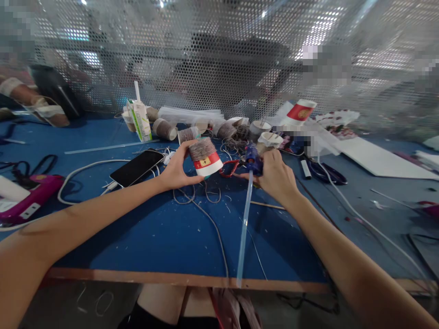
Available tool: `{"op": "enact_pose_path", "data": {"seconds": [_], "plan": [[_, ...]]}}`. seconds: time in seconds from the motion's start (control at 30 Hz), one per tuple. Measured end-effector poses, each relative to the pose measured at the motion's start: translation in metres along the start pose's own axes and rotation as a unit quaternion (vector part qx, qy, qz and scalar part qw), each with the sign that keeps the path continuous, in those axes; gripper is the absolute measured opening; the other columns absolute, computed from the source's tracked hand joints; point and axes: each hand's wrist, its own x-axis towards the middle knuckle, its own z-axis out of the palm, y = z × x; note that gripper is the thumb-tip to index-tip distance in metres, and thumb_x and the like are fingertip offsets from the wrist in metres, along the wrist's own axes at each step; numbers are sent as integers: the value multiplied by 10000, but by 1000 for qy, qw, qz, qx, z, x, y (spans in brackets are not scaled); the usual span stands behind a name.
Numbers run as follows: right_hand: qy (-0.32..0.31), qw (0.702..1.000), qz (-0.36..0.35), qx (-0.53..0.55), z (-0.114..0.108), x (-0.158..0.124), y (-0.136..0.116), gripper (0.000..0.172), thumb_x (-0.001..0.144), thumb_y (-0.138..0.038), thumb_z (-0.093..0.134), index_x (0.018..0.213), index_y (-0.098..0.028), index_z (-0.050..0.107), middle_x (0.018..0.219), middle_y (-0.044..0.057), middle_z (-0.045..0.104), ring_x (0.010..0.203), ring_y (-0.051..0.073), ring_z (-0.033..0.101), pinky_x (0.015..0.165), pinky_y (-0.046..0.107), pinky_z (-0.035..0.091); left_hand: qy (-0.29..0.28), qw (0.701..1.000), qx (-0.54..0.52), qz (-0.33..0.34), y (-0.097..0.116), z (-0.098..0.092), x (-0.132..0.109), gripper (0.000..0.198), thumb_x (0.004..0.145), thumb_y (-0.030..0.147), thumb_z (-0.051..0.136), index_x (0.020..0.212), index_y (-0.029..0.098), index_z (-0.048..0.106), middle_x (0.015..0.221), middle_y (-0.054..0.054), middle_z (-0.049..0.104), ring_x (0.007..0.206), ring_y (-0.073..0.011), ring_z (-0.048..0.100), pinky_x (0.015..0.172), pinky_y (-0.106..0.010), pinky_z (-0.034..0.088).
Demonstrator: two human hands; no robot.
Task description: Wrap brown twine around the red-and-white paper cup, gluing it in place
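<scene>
My left hand (180,169) is wrapped round a paper cup (207,161), red and white, with grey cord wound about its upper part. The cup is tilted, and a loose tail of cord (216,224) trails from it toward the table's front edge. In my right hand (276,176) is a blue glue gun (252,157), with a long clear glue stick (244,228) jutting from its rear toward me. Red-handled scissors (229,169) lie between the two hands. My right fingers are partly hidden behind the gun.
A black phone (137,167) on a white cable lies left, near a purple power strip (37,198). Several cord-wrapped cups (165,129) and a drink carton (140,119) line the back by a perforated metal screen (206,59). Another red cup (299,112) and white board (384,157) are right.
</scene>
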Motion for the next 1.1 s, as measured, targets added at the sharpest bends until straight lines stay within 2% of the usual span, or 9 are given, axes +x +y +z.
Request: {"op": "enact_pose_path", "data": {"seconds": [0.13, 0.23, 0.33, 0.4, 0.5, 0.7, 0.8, 0.97, 1.1], "plan": [[-54, 996, -30, 60, 11, 5, 15, 678, 658, -712, 720, 1020, -164, 549, 1034, 121, 518, 904, 296, 611, 734, 427, 525, 38, 997, 57, -40, -10, 2, -1, 888, 675, 490, 808, 1380, 199, 354, 1378, -183, 490, 1298, -353, 535, 1115, -564, 459], [-133, 986, -48, 89, 5, 5, 21, 722, 645, -707, 714, 1078, -162, 521, 1055, 122, 500, 943, 303, 586, 775, 438, 524, 48, 995, 70, -44, -15, 3, -1, 890, 678, 482, 807, 1383, 193, 347, 1373, -179, 486, 1297, -349, 529, 1116, -559, 453], [-147, 982, -88, 74, -19, 4, 14, 528, 714, -542, 683, 1055, -183, 498, 1061, 120, 486, 1009, 318, 537, 845, 466, 495, 55, 994, 81, -45, -16, 3, -2, 887, 687, 468, 804, 1391, 188, 344, 1360, -176, 496, 1292, -348, 531, 1111, -564, 454], [-107, 983, -133, 69, -36, 2, -1, 309, 767, -389, 609, 976, -193, 491, 1022, 110, 488, 988, 299, 506, 882, 475, 462, 59, 993, 89, -44, -15, 3, -1, 884, 695, 449, 801, 1400, 186, 337, 1359, -173, 501, 1288, -343, 535, 1102, -552, 467], [-58, 979, -180, 82, -48, -4, -37, 122, 854, -306, 490, 895, -192, 497, 913, 94, 514, 864, 247, 481, 794, 404, 446, 61, 991, 115, -34, -12, 1, 0, 865, 691, 421, 807, 1391, 180, 359, 1329, -162, 525, 1259, -328, 557, 1084, -524, 488], [-128, 961, -228, -89, -23, -22, -96, 448, 1001, -376, 361, 897, -87, 687, 861, 177, 659, 935, 293, 552, 803, 374, 424, 34, 984, 172, -17, -9, 0, 1, 855, 642, 441, 840, 1351, 206, 425, 1308, -145, 568, 1256, -349, 563, 1084, -545, 482], [-174, 953, -215, -120, -15, -23, -103, 471, 998, -383, 396, 914, -70, 738, 837, 186, 711, 935, 305, 587, 793, 375, 429, 3, 979, 205, -6, -8, -2, 2, 856, 642, 429, 848, 1360, 213, 437, 1352, -148, 568, 1349, -399, 484, 1130, -610, 422], [-250, 935, -218, -126, -19, -16, -110, 405, 992, -288, 419, 934, -85, 765, 883, 179, 758, 927, 311, 633, 755, 377, 426, -58, 963, 240, 108, -2, -12, 10, 760, 781, 296, 769, 1429, 267, 373, 1440, -137, 524, 1385, -339, 483, 1163, -571, 425], [-257, 936, -209, -122, -19, -16, -123, 391, 982, -170, 369, 941, -96, 751, 889, 169, 760, 970, 327, 638, 733, 379, 416, -81, 938, 311, 128, -2, -19, 14, 717, 838, 185, 712, 1443, 268, 337, 1457, -138, 513, 1430, -342, 439, 1164, -579, 428]]}}
